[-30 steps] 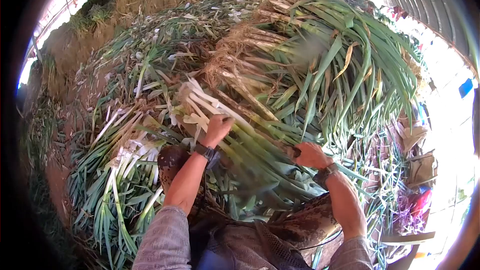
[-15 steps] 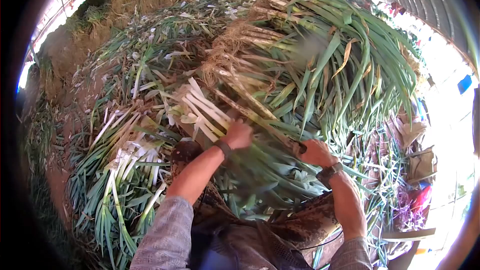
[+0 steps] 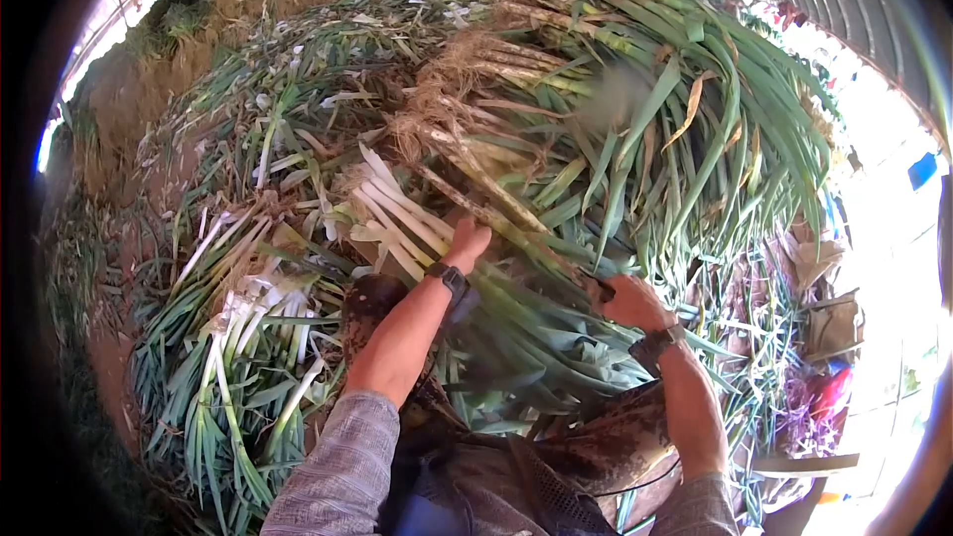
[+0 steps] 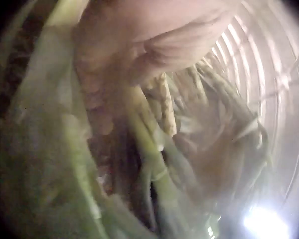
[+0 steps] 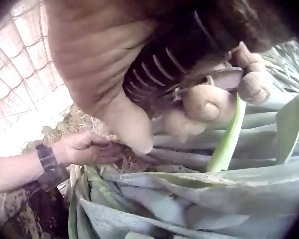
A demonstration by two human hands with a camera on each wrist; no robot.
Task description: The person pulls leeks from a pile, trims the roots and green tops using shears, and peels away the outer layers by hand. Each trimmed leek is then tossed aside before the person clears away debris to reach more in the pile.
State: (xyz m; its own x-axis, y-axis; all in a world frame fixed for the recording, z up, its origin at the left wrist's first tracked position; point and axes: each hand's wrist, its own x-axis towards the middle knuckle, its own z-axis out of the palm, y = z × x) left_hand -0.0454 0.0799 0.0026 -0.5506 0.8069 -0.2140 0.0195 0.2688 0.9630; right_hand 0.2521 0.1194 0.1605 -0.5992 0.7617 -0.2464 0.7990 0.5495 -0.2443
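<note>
In the head view my left hand [image 3: 469,240] is at a bunch of white-stemmed leeks [image 3: 397,201] lying across my lap. Its fingers curl round a leek stalk [image 4: 148,144] in the left wrist view, which is blurred. My right hand [image 3: 635,304] wraps round a tool with a black ribbed handle [image 5: 159,69], its thumb stretched along one side. What kind of tool it is, I cannot tell. Broad green leek leaves [image 5: 189,199] spread under the right hand. An unpeeled, soil-streaked leek [image 3: 476,208] slants between the two hands.
A large pile of rooted leeks [image 3: 685,129] rises ahead and to the right. Peeled leeks [image 3: 243,323] lie to the left. Leaf scraps [image 3: 328,50] cover the ground behind. Purple ties [image 3: 809,412] and cardboard [image 3: 832,328] are at the right.
My left hand has moved right and slightly up from the white stems toward the soil-streaked leek. The right hand has shifted slightly right, still holding the black-handled tool.
</note>
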